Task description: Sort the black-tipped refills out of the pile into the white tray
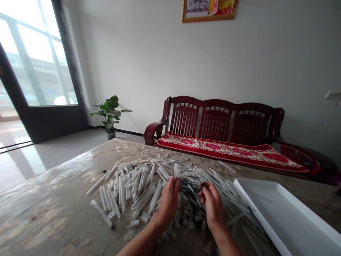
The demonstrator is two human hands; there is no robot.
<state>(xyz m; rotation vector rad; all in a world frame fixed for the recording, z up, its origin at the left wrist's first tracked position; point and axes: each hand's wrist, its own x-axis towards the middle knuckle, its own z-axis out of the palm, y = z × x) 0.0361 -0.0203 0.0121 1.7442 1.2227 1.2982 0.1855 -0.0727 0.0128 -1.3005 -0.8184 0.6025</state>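
White tube (176, 170) — upright in left fingers (171, 183).

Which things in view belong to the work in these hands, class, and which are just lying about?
Part of the work:
whitish tube, held in the left grip
loose whitish tubes
thin dark pieces among them
table, as work surface
shallow white tray, probably

Just around:
potted plant
wooden bench
red patterned cover
framed picture

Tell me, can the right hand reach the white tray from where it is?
Probably yes: the right hand is the nearer one to the tray, and only low, loose tubes seem to lie between them.
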